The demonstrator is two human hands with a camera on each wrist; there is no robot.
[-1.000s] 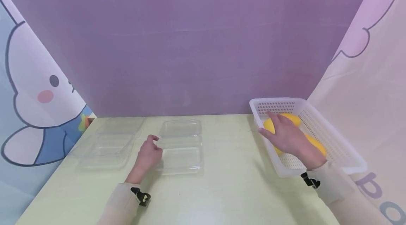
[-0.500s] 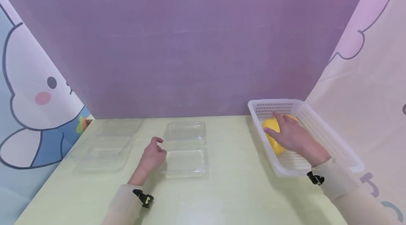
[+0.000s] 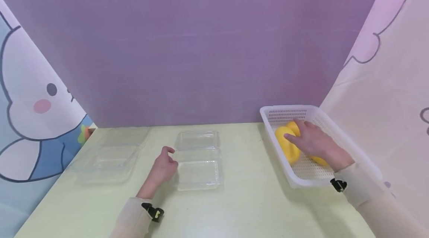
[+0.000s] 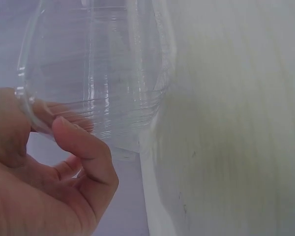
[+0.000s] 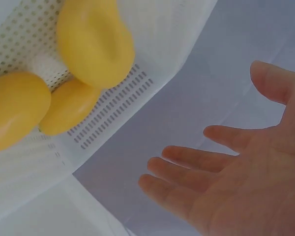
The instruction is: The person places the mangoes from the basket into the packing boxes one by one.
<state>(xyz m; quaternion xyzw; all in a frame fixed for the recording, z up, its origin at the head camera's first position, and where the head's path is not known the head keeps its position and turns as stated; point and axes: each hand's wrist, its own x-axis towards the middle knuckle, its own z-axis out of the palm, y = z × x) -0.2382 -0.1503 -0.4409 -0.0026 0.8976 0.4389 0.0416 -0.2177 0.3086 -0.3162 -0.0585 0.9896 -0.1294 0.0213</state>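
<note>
In the head view, my left hand (image 3: 162, 169) is at the left edge of an open clear plastic clamshell box (image 3: 197, 174) on the table. The left wrist view shows the thumb and fingers pinching the box's rim, with fingers visible through the plastic. On the right, my right hand (image 3: 313, 142) hovers over a white slotted basket (image 3: 311, 183), fingers spread and holding nothing. Inside lie yellow mango-like fruits (image 3: 286, 148), partly hidden by that hand. From the right wrist, three such fruits (image 5: 93, 44) appear beside the open palm (image 5: 246, 182), apart from it.
More clear clamshell boxes (image 3: 107, 163) lie open at the table's left. A purple cloth backdrop (image 3: 201, 51) stands along the table's far edge. Printed cloths hang at the left (image 3: 37, 92) and right (image 3: 382, 92).
My right hand has drawn a little to the right over the basket, and more of the left fruits shows. The left hand keeps to the box's rim. The whole head view has shifted slightly.
</note>
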